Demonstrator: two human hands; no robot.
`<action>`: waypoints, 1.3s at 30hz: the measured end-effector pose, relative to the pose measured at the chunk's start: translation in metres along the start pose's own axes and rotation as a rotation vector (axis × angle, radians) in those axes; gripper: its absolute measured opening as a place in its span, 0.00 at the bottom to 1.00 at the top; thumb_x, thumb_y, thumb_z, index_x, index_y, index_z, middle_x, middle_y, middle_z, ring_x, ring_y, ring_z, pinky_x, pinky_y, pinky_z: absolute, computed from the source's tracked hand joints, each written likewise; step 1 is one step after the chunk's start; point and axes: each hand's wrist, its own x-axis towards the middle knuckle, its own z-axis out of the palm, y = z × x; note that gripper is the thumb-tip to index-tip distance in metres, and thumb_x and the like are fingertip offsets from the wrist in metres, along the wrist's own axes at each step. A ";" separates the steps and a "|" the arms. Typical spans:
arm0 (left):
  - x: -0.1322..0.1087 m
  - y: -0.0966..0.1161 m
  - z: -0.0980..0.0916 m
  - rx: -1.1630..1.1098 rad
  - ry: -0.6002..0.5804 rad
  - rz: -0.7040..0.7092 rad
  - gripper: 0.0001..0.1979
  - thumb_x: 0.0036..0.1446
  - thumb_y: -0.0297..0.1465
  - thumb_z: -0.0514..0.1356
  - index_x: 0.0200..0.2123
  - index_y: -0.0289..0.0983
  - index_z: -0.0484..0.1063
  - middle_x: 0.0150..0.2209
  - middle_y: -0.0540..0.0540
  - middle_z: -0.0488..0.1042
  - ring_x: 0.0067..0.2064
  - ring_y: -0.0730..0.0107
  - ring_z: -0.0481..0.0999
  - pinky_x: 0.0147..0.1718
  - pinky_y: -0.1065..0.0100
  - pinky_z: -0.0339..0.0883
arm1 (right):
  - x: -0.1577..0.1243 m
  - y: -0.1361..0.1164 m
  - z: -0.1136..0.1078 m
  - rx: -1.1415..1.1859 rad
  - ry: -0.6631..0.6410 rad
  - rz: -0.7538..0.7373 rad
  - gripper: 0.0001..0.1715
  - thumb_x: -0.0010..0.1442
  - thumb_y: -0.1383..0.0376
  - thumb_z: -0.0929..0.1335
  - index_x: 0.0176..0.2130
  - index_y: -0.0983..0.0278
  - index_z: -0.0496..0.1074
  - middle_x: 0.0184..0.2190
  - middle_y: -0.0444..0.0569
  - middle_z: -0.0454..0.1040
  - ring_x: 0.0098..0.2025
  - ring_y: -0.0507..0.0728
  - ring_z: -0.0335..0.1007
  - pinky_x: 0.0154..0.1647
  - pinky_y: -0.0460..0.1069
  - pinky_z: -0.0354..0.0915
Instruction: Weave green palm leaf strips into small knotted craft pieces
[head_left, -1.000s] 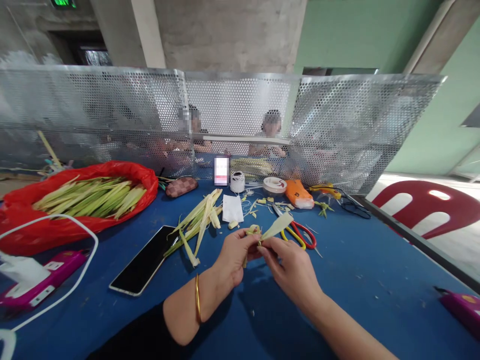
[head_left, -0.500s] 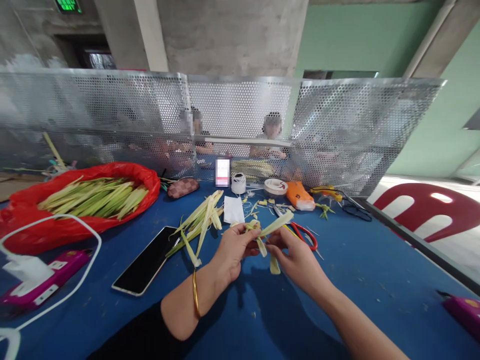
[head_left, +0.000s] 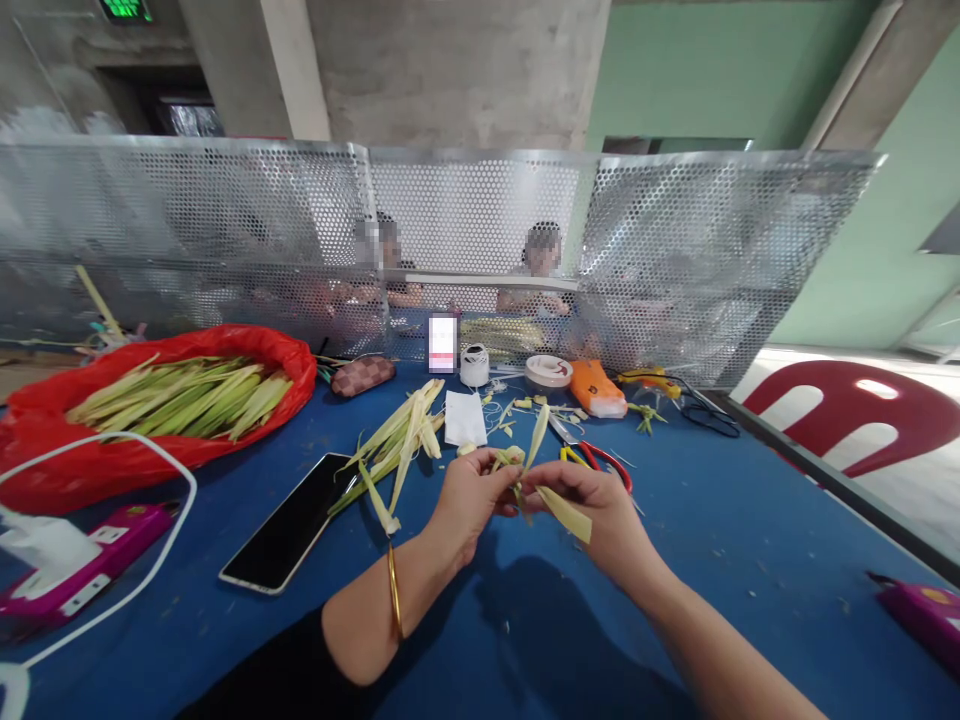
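My left hand point(head_left: 472, 500) pinches a small bundle of pale green corn husk point(head_left: 512, 458) between thumb and fingers. Close beside it, my right hand point(head_left: 592, 500) is closed on a husk strip point(head_left: 566, 515), whose wide end lies across the fingers toward me. Another husk blade point(head_left: 538, 435) sticks up between the two hands. Where the strips meet, my fingertips hide the details. Loose husks point(head_left: 401, 440) lie on the blue table to the left of my hands. Just beyond my right hand are scissors with red handles point(head_left: 611, 465).
A black-screened phone point(head_left: 289, 525) lies at left, near a red bag point(head_left: 300, 375) of husks and a purple power strip point(head_left: 97, 565). Behind my hands are white paper point(head_left: 465, 418), a thread spool point(head_left: 474, 368), a tape roll point(head_left: 547, 373) and an orange packet point(head_left: 596, 390). A perforated metal screen point(head_left: 480, 210) stands behind.
The husk strip by my right hand has swung from hanging down to pointing right across the fingers. The upper blade has turned from leaning right to nearly upright. My left hand has barely moved.
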 end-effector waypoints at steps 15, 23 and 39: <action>-0.004 -0.004 0.004 0.027 -0.056 0.010 0.17 0.39 0.36 0.72 0.32 0.32 0.76 0.25 0.49 0.75 0.25 0.74 0.73 0.25 0.72 0.67 | 0.002 0.012 -0.002 -0.422 0.290 -0.308 0.12 0.60 0.60 0.68 0.29 0.62 0.76 0.31 0.48 0.73 0.35 0.56 0.70 0.35 0.48 0.65; -0.006 -0.005 0.005 -0.048 -0.039 -0.057 0.15 0.41 0.35 0.70 0.31 0.32 0.76 0.26 0.48 0.76 0.25 0.75 0.73 0.25 0.73 0.67 | -0.004 0.009 0.003 -0.304 0.217 -0.298 0.12 0.64 0.61 0.64 0.35 0.62 0.75 0.27 0.46 0.73 0.29 0.54 0.69 0.31 0.46 0.65; -0.005 -0.005 0.008 0.103 0.033 0.035 0.06 0.45 0.26 0.63 0.30 0.32 0.75 0.22 0.50 0.74 0.22 0.75 0.72 0.22 0.74 0.66 | 0.005 -0.007 -0.008 -0.316 -0.132 0.008 0.19 0.58 0.60 0.62 0.19 0.63 0.69 0.26 0.46 0.63 0.34 0.56 0.63 0.39 0.51 0.57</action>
